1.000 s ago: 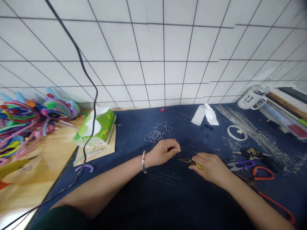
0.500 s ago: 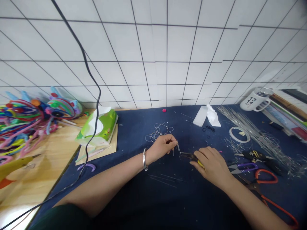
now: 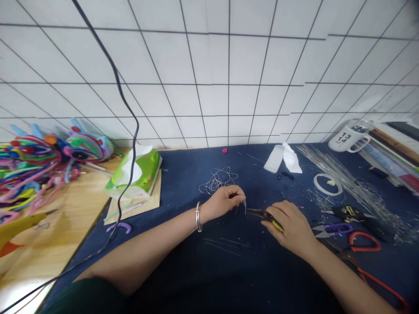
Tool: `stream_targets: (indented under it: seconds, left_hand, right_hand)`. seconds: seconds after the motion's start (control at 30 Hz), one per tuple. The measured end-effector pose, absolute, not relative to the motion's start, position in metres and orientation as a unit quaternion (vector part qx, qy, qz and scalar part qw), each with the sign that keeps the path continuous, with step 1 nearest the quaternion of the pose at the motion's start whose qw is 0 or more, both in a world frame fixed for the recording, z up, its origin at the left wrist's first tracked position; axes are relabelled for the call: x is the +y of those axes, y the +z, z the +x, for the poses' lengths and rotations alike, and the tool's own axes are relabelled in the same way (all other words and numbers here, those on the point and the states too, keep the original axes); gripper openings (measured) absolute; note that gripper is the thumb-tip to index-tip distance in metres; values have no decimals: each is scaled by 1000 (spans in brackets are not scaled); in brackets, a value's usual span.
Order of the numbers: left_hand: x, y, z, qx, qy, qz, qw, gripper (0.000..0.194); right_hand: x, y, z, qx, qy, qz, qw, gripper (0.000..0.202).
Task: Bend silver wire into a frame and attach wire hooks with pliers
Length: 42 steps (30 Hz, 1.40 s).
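My left hand point(image 3: 226, 199) pinches a few thin silvery wires point(image 3: 245, 206), whose loose ends hang from the fingertips. In my right hand point(image 3: 288, 226) is a pair of yellow-handled pliers point(image 3: 264, 213), gripped in the fingers, jaws pointing left. A small gap separates the plier tips from the hanging wires. Behind my left hand lies a loose tangle of fine wire point(image 3: 218, 178) on the dark blue cloth point(image 3: 196, 274). Several straight wire pieces point(image 3: 224, 247) rest on the cloth nearer to me.
At right lie a bundle of wires point(image 3: 330, 163), a white coil point(image 3: 314, 183), purple snips point(image 3: 340, 229) and red-handled scissors point(image 3: 365, 248). A mug point(image 3: 343, 138) stands by the wall. Left are a green tissue pack point(image 3: 144, 172) and a black cable point(image 3: 119, 87) hanging across the view.
The pliers in my right hand have drawn slightly right, away from the wire ends. The wires in my left hand now hang more downward, and that hand has hardly moved.
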<state>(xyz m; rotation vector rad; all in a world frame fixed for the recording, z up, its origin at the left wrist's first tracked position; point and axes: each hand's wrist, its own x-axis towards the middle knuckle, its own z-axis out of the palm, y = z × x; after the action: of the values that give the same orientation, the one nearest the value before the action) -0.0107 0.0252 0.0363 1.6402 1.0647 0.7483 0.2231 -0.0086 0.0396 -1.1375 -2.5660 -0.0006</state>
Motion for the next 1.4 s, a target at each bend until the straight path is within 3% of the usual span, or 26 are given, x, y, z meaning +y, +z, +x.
stream_targets:
  seconds: [0.27,0.47,0.77,1.4]
  left_hand:
    - [21,34,-8,448,285,689,494,19]
    - [19,32,-5,464,266,630,563,19]
    - [19,27,-3,465,265,569,624,19]
    - [18,24,-2,474,256,582,609,20]
  right_hand:
    - [-12,39,216,-911,-132,-358,156,19]
    - [-15,40,215,-914,-192,-323,151,18]
    - [-16,38,215,-919,-220,-297,135,19]
    - [-15,34,216,-922,-210,-298,133,19]
